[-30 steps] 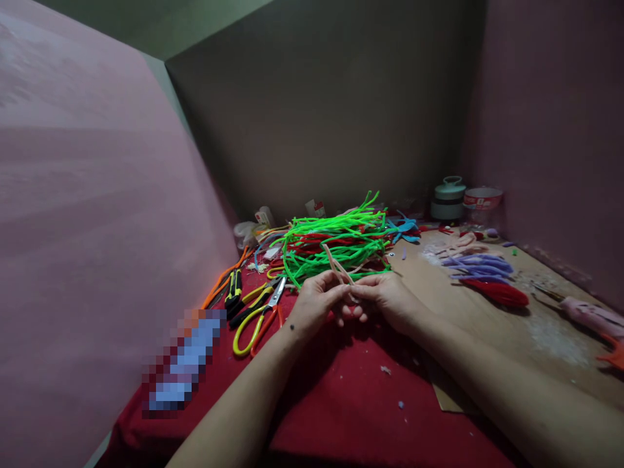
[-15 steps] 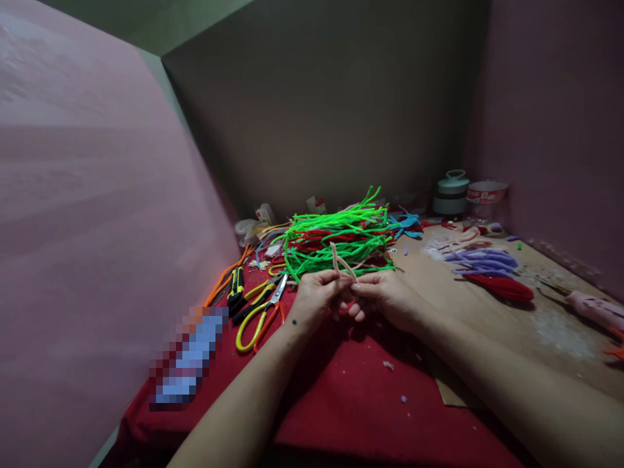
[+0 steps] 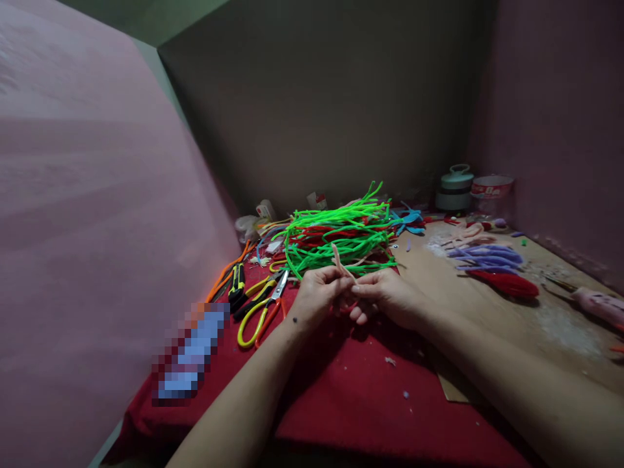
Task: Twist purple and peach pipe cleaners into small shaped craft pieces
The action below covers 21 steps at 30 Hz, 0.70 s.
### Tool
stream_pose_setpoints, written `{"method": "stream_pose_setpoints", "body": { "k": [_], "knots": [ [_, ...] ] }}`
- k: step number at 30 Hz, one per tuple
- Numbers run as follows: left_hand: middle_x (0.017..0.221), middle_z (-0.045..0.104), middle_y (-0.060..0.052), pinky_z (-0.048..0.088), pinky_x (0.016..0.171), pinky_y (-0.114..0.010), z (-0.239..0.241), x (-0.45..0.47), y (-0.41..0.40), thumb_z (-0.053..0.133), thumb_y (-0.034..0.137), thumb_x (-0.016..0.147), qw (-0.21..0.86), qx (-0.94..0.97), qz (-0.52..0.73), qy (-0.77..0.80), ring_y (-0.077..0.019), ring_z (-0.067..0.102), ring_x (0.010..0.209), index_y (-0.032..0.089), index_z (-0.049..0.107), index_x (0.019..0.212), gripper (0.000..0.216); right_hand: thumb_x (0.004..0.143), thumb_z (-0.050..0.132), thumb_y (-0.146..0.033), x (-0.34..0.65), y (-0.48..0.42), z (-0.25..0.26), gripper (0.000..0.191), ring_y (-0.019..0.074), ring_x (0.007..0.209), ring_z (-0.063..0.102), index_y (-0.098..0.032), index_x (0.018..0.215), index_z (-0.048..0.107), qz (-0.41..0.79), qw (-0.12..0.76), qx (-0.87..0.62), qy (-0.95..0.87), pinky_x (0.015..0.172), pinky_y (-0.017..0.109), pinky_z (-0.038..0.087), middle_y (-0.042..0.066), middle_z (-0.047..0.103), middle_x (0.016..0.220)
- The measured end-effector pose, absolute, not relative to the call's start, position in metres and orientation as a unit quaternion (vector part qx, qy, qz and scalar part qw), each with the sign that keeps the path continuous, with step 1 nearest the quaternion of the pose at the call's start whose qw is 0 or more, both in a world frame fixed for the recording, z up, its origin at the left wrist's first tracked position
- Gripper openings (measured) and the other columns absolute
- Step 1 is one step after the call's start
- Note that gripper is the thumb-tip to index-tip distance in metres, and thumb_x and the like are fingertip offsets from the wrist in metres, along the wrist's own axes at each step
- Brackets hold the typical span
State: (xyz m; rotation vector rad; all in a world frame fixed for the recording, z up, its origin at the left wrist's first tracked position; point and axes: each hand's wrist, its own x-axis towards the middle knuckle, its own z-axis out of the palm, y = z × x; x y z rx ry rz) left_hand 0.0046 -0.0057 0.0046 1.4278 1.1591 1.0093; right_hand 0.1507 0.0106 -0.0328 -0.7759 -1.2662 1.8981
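My left hand (image 3: 319,294) and my right hand (image 3: 390,296) meet above the red cloth (image 3: 341,396), fingers pinched together on a pale pink pipe cleaner (image 3: 340,261). Its free end sticks up between my thumbs. Just behind my hands lies a big pile of neon green pipe cleaners (image 3: 341,237) with red ones mixed in.
Yellow-handled scissors (image 3: 260,312) and a black-yellow utility knife (image 3: 236,285) lie left of my hands. Purple pipe cleaners (image 3: 487,257) and a red piece (image 3: 507,284) rest on the brown board (image 3: 487,312) at right. Two containers (image 3: 455,187) stand in the far corner. Panels wall in the desk.
The pink pipe cleaner's free end has dropped lower and shorter between my fingers. My hands stay together in nearly the same spot; the view has tilted slightly.
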Motion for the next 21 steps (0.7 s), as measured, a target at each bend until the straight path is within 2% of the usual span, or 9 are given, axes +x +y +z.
{"method": "stream_pose_setpoints", "body": {
  "k": [3,7,13,17,21],
  "knots": [
    [0.052,0.057,0.001,0.039,0.037,-0.018,0.007,0.003,-0.006,0.065,0.029,0.066,0.488,0.590,0.433,0.476,-0.0067,0.047,0.038,0.010,0.060,0.072,0.021,0.074,0.059,-0.021,0.153,0.013,-0.034,0.015,0.0151,0.054,0.063,-0.007,0.077,0.065,0.769,0.353,-0.255,-0.468,0.051,0.026,0.052,0.013,0.067,0.074],
    [0.062,0.062,-0.003,0.036,0.034,-0.017,0.007,0.000,-0.006,0.060,0.028,0.070,0.484,0.603,0.432,0.464,-0.0076,0.049,0.039,0.010,0.059,0.076,0.019,0.079,0.055,-0.021,0.156,0.015,-0.033,0.016,0.0139,0.057,0.062,-0.008,0.077,0.063,0.824,0.338,-0.196,-0.410,0.055,0.026,0.052,0.010,0.065,0.070],
    [0.062,0.060,-0.003,0.036,0.033,-0.018,0.007,0.001,-0.006,0.058,0.025,0.072,0.486,0.604,0.452,0.441,-0.0078,0.048,0.040,0.010,0.057,0.075,0.016,0.078,0.057,-0.016,0.152,0.013,-0.035,0.008,0.0082,0.049,0.056,-0.010,0.078,0.062,0.832,0.366,-0.206,-0.363,0.045,0.018,0.045,0.004,0.062,0.064],
    [0.058,0.057,-0.001,0.035,0.032,-0.018,0.007,0.004,-0.007,0.058,0.026,0.071,0.479,0.591,0.477,0.441,-0.0074,0.047,0.038,0.011,0.055,0.073,0.015,0.074,0.063,-0.021,0.146,0.011,-0.036,0.012,0.0067,0.045,0.053,-0.010,0.078,0.062,0.814,0.402,-0.199,-0.370,0.042,0.018,0.043,0.002,0.060,0.062],
    [0.052,0.053,0.002,0.034,0.031,-0.018,0.007,0.006,-0.009,0.056,0.025,0.073,0.458,0.599,0.492,0.435,-0.0071,0.044,0.036,0.012,0.055,0.072,0.014,0.069,0.069,-0.026,0.142,0.008,-0.033,0.018,0.0033,0.036,0.043,-0.010,0.075,0.063,0.797,0.440,-0.229,-0.344,0.032,0.015,0.033,-0.003,0.054,0.052]
  ]
}}
